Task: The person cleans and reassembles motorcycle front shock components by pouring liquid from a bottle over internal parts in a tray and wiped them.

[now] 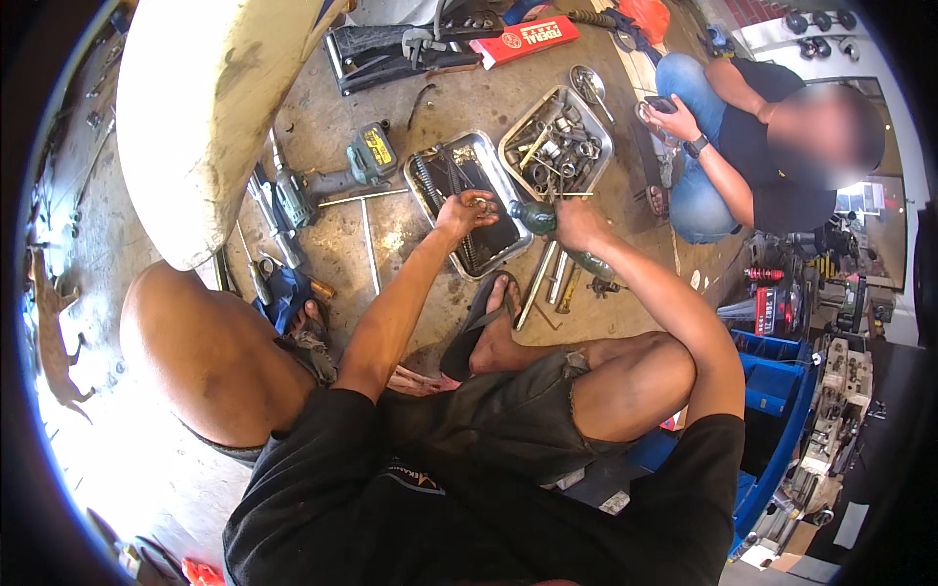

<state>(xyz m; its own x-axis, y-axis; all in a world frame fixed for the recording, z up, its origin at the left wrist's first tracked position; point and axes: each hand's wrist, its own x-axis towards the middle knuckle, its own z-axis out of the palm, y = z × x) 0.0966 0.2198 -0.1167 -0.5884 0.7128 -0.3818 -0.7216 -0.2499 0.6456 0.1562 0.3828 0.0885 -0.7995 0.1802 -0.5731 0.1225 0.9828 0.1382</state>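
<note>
My left hand (pixel 467 212) hovers over a rectangular metal tray (pixel 495 161), its fingers curled; whatever lies in them is too small to make out. Dark liquid and long coil springs (pixel 427 186) are in that tray. My right hand (pixel 580 227) is closed around a dark green bottle (pixel 534 217), tilted with one end toward the tray; the fingers hide its middle. Just beyond the right hand stands a second metal tray (pixel 605 168), heaped with sockets and small metal parts (pixel 562 146). Metal tubes (pixel 535 285) lie on the floor below my right hand.
A cordless impact wrench (pixel 369 156), a T-handle wrench (pixel 368 244) and another power tool (pixel 293 198) lie to the left. A pale curved panel (pixel 195 117) hangs at upper left. A red box (pixel 525 41) sits beyond. At right, another person (pixel 728 146) squats holding a phone (pixel 661 104).
</note>
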